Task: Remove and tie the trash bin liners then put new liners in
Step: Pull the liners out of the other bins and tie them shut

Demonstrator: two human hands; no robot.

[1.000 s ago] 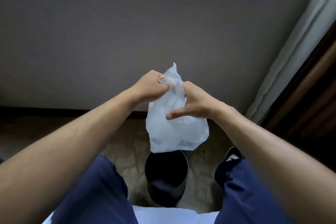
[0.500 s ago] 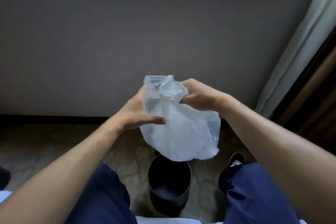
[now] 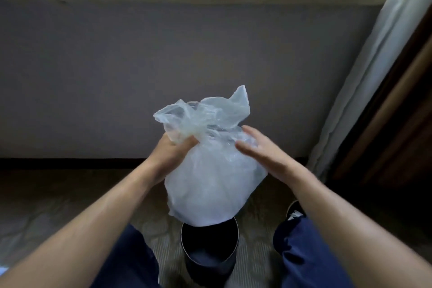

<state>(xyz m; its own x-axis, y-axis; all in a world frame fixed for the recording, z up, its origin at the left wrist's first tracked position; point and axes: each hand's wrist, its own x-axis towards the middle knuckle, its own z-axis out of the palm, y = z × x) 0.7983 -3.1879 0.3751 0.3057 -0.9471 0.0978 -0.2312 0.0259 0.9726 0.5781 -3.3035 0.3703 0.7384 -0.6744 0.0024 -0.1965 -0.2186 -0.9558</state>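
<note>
Grips have swapped since half a second ago: then the right hand pinched the gathered top and the left lay flat on the side. Now the left hand (image 3: pixel 171 155) clamps the neck of the bag (image 3: pixel 210 184), fingers curled round the bunched plastic. The right hand (image 3: pixel 264 154) is open, fingers straight and close together, touching the bag's right side. The bag mouth flares wider and higher above the left hand than before. The bag hangs in the air right over the bin (image 3: pixel 210 273), its bottom overlapping the rim in view; cannot tell if they touch. The bin stands upright on the floor (image 3: pixel 58 206) between the legs (image 3: pixel 131 262), with a shoe (image 3: pixel 295 211) near its right. The wall (image 3: pixel 163 65) is well behind the bag and the curtain (image 3: pixel 374 65) is off to the right. Open floor lies left of the bin.
</note>
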